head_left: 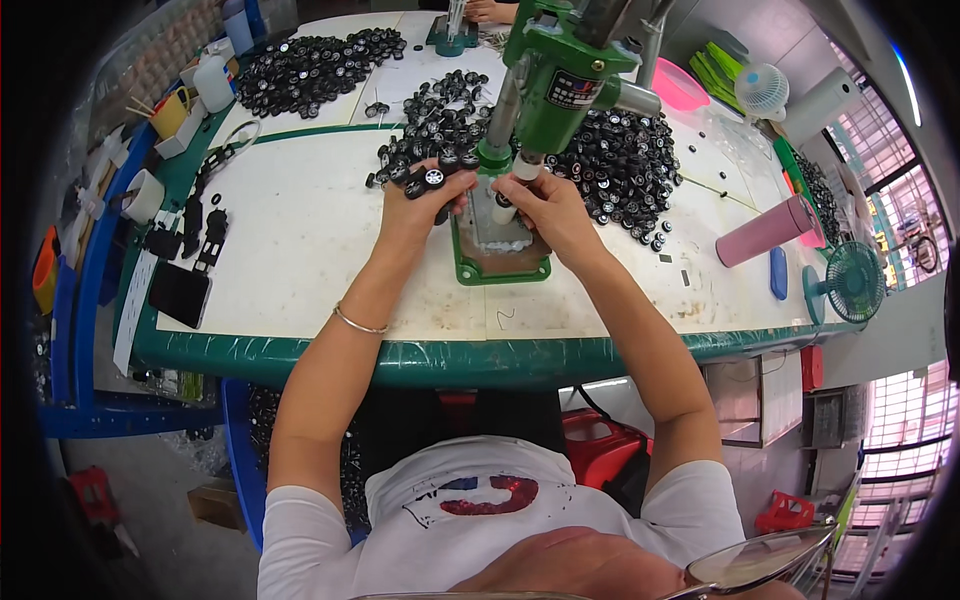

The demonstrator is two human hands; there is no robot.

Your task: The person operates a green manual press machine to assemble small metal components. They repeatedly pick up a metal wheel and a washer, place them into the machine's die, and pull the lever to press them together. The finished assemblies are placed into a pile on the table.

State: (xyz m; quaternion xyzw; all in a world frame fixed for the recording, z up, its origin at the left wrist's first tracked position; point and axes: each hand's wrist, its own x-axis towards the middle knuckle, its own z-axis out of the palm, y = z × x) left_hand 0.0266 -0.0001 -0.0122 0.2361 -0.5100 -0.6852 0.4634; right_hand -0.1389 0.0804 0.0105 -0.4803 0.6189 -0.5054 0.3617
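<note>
My left hand is closed around several small black toy wheels with silvery hubs, at the left side of a green hand press. Thumb and fingers of my right hand pinch together just below the white tip of the press ram. What they hold is mostly hidden by the fingers. A short pale cylinder stands under my right thumb, over the grey plate of the press base. Both hands nearly meet at the press.
Heaps of black wheels lie behind the press, with another pile at the far left. A phone rests at the left edge. A pink tumbler and a green fan are at the right. Another person's hand shows at the far side.
</note>
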